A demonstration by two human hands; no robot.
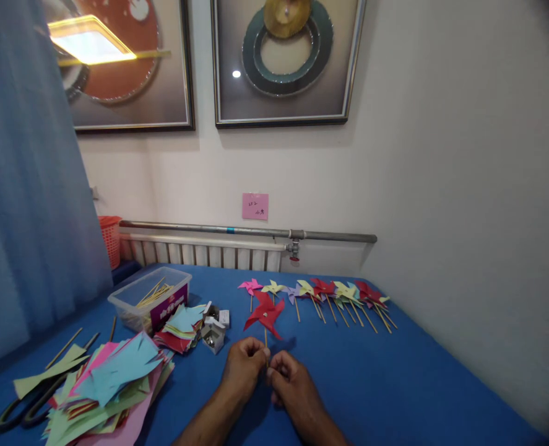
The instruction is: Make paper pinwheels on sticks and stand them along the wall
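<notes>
A red paper pinwheel [265,314] stands upright on a thin wooden stick in front of me, with a small metal pin at its centre. My left hand [245,370] is closed, thumb and forefinger pinching the stick below the paper blades. Curled up at the stick's lower end, my right hand [295,387] has its fingertips closed on it. Beyond the hands lies a row of finished pinwheels in several colours, among them a pink one [250,286] and a dark red one [369,292].
On the blue-covered table [385,384], a pile of cut paper [121,371] partly covers black-handled scissors [33,402]. Behind are a plastic tub [125,298] of sticks, a smaller paper stack [181,328] and small open boxes [213,334] of metal pieces. A radiator [200,254] lines the wall.
</notes>
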